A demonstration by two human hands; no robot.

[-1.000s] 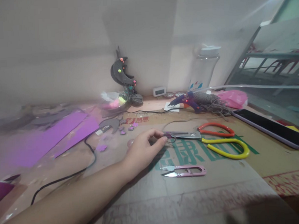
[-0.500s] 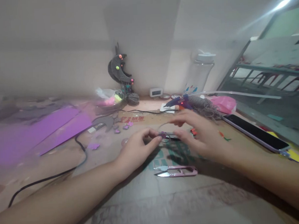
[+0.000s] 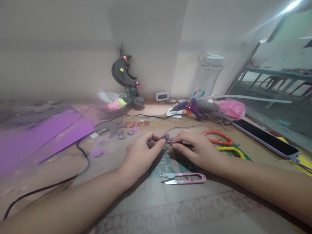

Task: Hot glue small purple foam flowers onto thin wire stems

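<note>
Near the middle of the table my left hand is closed, thumb and fingers pinching a small purple flower-shaped piece. My right hand is closed too, its fingertips pinched together just right of that piece; what they hold is too small to make out. A thin strand of grey yarn runs from near the piece to the back right. Scissors with an orange loop and a yellow loop lie partly hidden behind my right hand. Pink thread snips lie nearer me, blades pointing left.
A blue glue gun with a red light rests at the back, beside a grey yarn bundle. Purple sheets and a black cable are on the left. A phone lies at right. A decorated grey crescent stands behind.
My right hand has come down and left, its fingers closing beside the purple piece. The scissors' coloured loops now show behind it. My left hand has stayed nearly in place.
</note>
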